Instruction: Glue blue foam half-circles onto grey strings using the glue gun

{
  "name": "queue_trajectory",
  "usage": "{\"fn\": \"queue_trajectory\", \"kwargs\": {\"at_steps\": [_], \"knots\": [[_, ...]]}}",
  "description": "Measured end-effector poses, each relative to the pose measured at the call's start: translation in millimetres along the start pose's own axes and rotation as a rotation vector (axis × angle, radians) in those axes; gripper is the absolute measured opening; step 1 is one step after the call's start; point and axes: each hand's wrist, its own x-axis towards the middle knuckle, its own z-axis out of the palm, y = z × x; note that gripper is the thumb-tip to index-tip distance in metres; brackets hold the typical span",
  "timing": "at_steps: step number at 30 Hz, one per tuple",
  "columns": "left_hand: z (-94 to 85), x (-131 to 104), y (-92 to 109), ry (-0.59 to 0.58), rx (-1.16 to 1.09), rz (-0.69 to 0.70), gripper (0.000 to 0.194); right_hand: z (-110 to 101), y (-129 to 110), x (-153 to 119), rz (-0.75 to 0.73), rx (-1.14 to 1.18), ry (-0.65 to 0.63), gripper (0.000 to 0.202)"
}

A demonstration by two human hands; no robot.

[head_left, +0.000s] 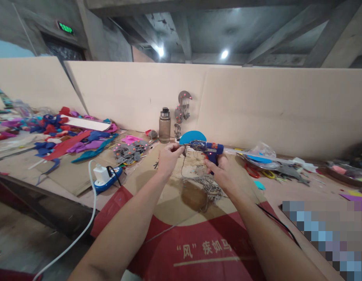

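My right hand (222,168) is wrapped around the handle of a blue glue gun (215,150), its nozzle pointing left. Between the fingertips of my left hand (168,158) is a blue half-round piece (193,137), its curved edge upward. The nozzle is at the piece's lower edge; whether they touch I cannot tell. Grey yarn (210,186) hangs down from near my left fingertips and lies tangled below on the red and tan cardboard (157,203).
A water bottle (164,127) stands by the back panel, beside a hanging grey decoration (184,99). Coloured fabric scraps (81,142) and a blue power strip (109,180) lie left. To the right are red-handled scissors (251,171) and a tray (258,159). A white cable (91,210) hangs off the left edge.
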Motion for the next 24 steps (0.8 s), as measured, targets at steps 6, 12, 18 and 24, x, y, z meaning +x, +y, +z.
{"fn": "queue_trajectory", "kwargs": {"at_steps": [6,12,18,24], "knots": [[0.0,1,-2,0.007,-0.06,-0.011,0.019,0,3,1,0.005,0.019,0.004,0.018],[0.2,2,-1,0.015,-0.164,-0.054,0.018,0,2,3,0.027,0.048,0.026,0.02],[0.8,6,-1,0.049,-0.356,-0.116,0.02,0,15,9,0.141,0.103,0.028,0.021],[7.9,2,-3,-0.033,-0.368,-0.13,0.02,15,56,30,0.471,-0.22,-0.108,0.007]]}}
